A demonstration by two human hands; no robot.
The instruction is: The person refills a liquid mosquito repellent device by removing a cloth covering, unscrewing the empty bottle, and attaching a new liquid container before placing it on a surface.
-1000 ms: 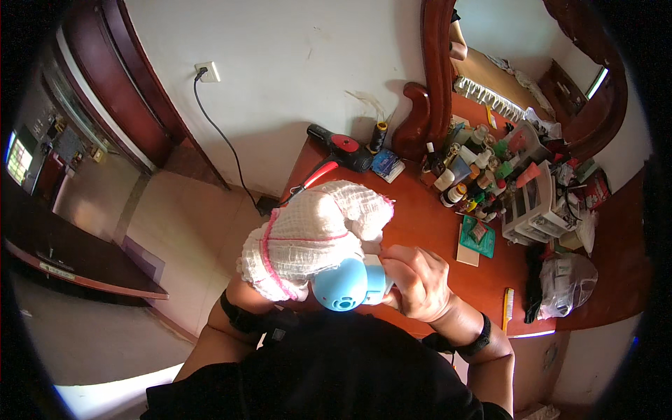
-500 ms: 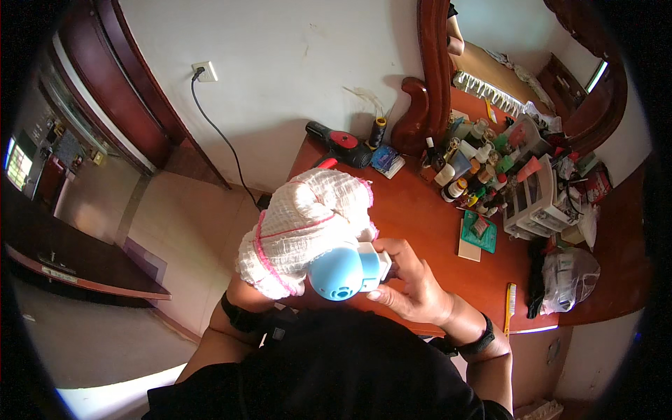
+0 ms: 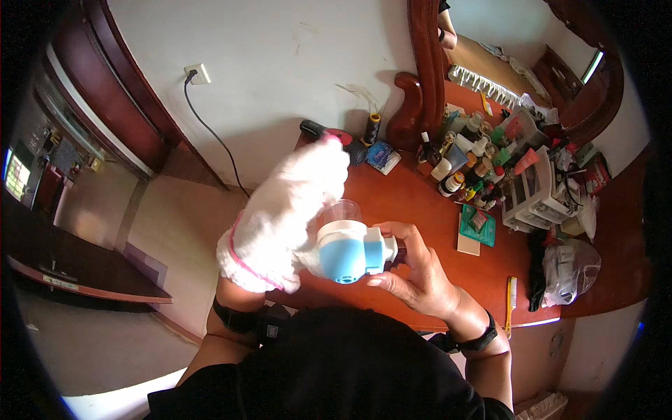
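Note:
My left hand (image 3: 238, 294) is covered by a white crinkled cloth (image 3: 280, 210) with pink edging, so its fingers are hidden. The cloth is smeared by motion, and its lower part meets the left side of a light-blue rounded plastic device (image 3: 341, 259). A white collar and a clear dome (image 3: 344, 210) top this device. With thumb and fingers, my right hand (image 3: 425, 283) grips the white fitting on its right side. Both hands are above the near edge of the reddish-brown dressing table (image 3: 399, 206).
A hair dryer (image 3: 313, 129) and a thread spool (image 3: 373, 129) are at the table's back. Bottles (image 3: 451, 183) crowd the right beside a white drawer unit (image 3: 535, 192), below a mirror (image 3: 514, 42). A yellow comb (image 3: 512, 301) lies near the front edge; a door (image 3: 84, 269) stands left.
The cloth has moved left and off the top of the device, uncovering its clear dome. The device has tilted more upright in my right hand, which keeps its grip.

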